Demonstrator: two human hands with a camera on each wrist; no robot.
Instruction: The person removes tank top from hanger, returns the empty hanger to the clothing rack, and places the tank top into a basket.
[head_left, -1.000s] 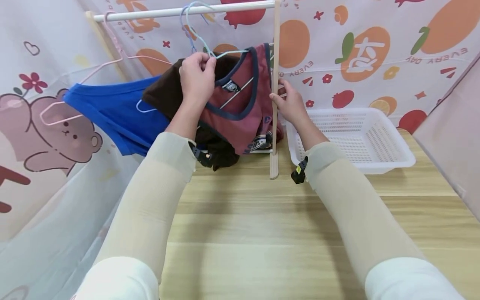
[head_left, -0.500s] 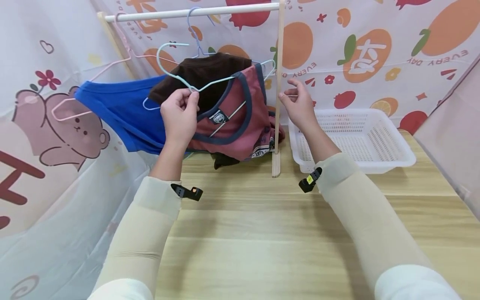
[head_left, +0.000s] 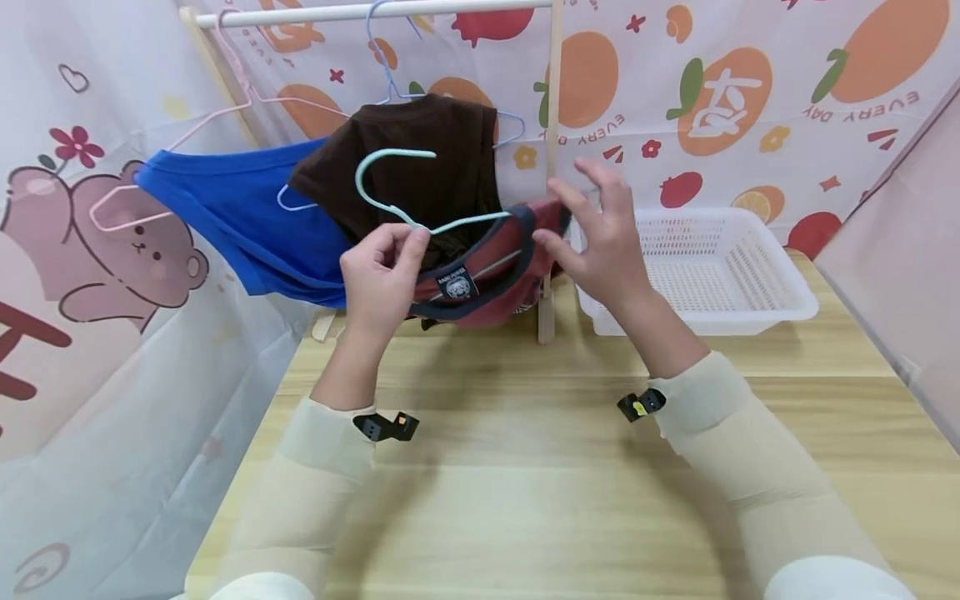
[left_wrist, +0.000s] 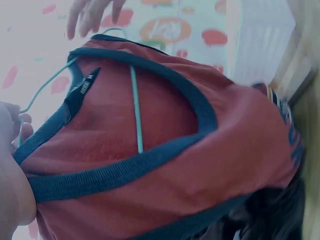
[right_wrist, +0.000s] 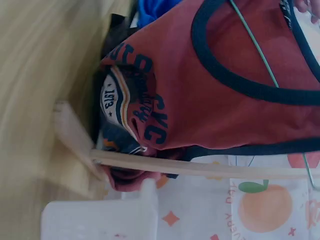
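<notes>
My left hand pinches a mint-green clothes hanger just below its hook, in front of the drying rack. On that hanger is a dusky-red sleeveless top with dark blue neck and armhole trim. Its body sags toward the table, and lettering shows on it in the right wrist view. My right hand is beside the top's right shoulder, fingers spread, the thumb overlapping the red cloth. Behind hangs a dark brown garment on a blue hanger.
A wooden rack with a white bar stands at the back, its right post close behind my right hand. A blue garment hangs from a pink hanger at left. The white basket sits at right on the wooden table.
The mint-green hanger has come off the bar; my left hand has brought it down and toward me with the red top. My right hand has moved from the post to the top's shoulder.
</notes>
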